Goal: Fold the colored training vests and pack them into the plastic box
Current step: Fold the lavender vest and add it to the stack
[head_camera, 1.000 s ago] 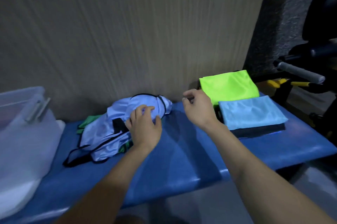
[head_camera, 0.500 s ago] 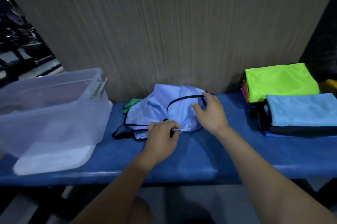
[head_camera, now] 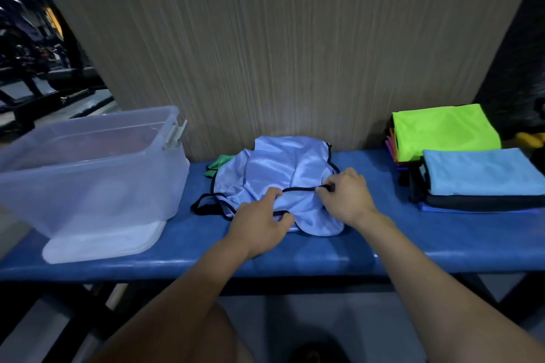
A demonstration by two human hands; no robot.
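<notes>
A crumpled light blue vest [head_camera: 283, 168] with black trim lies in the middle of the blue bench [head_camera: 383, 232]. My left hand [head_camera: 259, 224] pinches its near edge. My right hand [head_camera: 346, 196] pinches the black trim at the vest's right side. A green vest [head_camera: 219, 163] peeks out from under its far left corner. The clear plastic box [head_camera: 88, 173] stands on its lid at the bench's left end. At the right end lies a stack of folded vests, neon green [head_camera: 442, 129] behind and sky blue [head_camera: 477, 172] in front.
A wood-grain wall panel [head_camera: 265, 52] rises directly behind the bench. Black and dark blue folded pieces [head_camera: 477, 202] lie under the sky blue vest. Dark gym equipment [head_camera: 35, 79] stands at the far left. My knee [head_camera: 206, 339] is below the bench's front edge.
The view has swung left and settled on the bench's middle. Both hands came together on the light blue vest: the left moved from its top to its near edge, the right took the black trim.
</notes>
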